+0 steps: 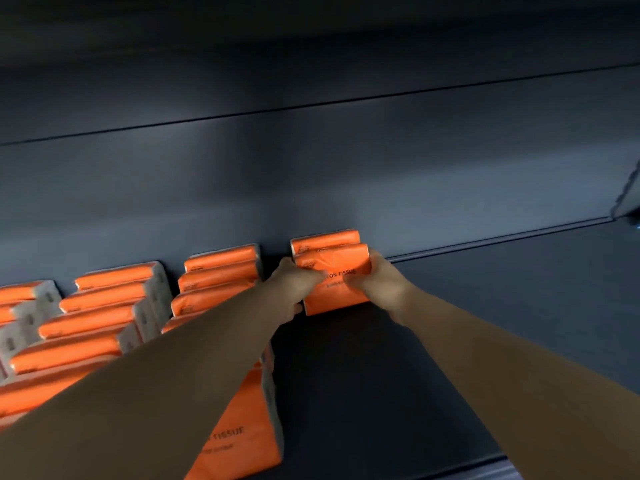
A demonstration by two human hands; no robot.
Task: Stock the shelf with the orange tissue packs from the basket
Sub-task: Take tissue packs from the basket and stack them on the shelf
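Both your hands are clamped on one orange tissue pack (334, 271) standing upright near the back edge of the dark shelf (450, 327). Your left hand (294, 285) curls round the pack's left side, thumb pressed onto the printed front face. Your right hand (384, 282) wraps the right side the same way, its thumb meeting the other near the middle of the face. The fingers behind the pack are hidden. Neither hand is slack; both are grasping.

The pack sits just in front of a second pack (325, 239), which stands against the back panel (311, 185); the two look to be touching. Together they start a new row right of the stocked ones.

To the left, the nearest full row (221, 268) runs from the back panel toward the front edge, partly under your left forearm. Further left are another row (114, 292) and one more at the shelf's left end (20, 296).
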